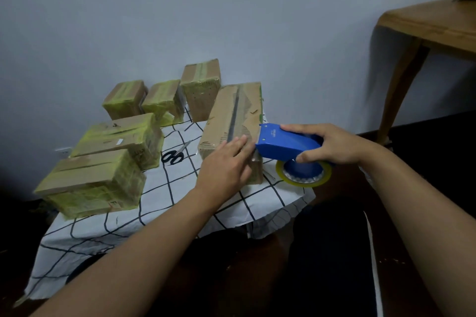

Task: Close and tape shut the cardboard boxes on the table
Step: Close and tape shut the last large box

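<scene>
Most of the job looks done: five boxes (121, 134) at the left and back of the table (180, 203) already wear yellowish tape over their seams. The one left, as far as I can see, is the long box (226, 121) at the table's right edge, just in front of me. Its flaps are down, but a dark gap shows along the centre seam, so I judge it closed and not yet fully sealed. My left hand (224, 165) lies flat on its near end, fingers straight and together, pressing the top down beside the seam. My right hand (332, 144) is wrapped round the blue dispenser (286, 143), fingers curled over the top and thumb beneath, the roll (304, 172) hanging below. The dispenser's front edge touches the box's near right corner. Whether tape has caught on the cardboard there I cannot tell. Scissors (175, 153) lie untouched between the boxes.
</scene>
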Demonstrator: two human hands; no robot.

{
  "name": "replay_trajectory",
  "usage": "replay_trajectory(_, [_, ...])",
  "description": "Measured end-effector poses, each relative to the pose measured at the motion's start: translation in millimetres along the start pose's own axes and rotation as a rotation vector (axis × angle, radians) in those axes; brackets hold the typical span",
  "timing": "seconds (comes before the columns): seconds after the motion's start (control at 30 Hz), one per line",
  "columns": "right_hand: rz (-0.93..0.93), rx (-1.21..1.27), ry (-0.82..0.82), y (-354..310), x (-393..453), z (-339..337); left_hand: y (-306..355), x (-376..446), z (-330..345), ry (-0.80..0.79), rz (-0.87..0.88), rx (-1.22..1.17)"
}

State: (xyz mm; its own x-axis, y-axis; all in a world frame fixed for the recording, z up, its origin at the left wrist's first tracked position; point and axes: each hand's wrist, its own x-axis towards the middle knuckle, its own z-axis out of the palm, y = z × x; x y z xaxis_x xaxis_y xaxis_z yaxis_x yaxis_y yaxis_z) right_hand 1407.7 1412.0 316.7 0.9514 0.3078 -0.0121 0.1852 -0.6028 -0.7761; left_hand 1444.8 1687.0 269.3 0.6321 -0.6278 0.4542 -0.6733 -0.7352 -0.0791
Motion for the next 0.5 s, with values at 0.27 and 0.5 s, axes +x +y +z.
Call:
replay_trajectory(0.27, [0.042, -0.014, -0.024, 14.0, -12.9, -17.8, -0.9, -0.1, 0.5, 0.013, -0.005, -0.003])
replay_trajectory(0.5, [0.081, -0.196, -0.061, 11.1, -24.7, -26.2, 7.8, 2.6, 4.0, 0.049, 0.006, 0.043])
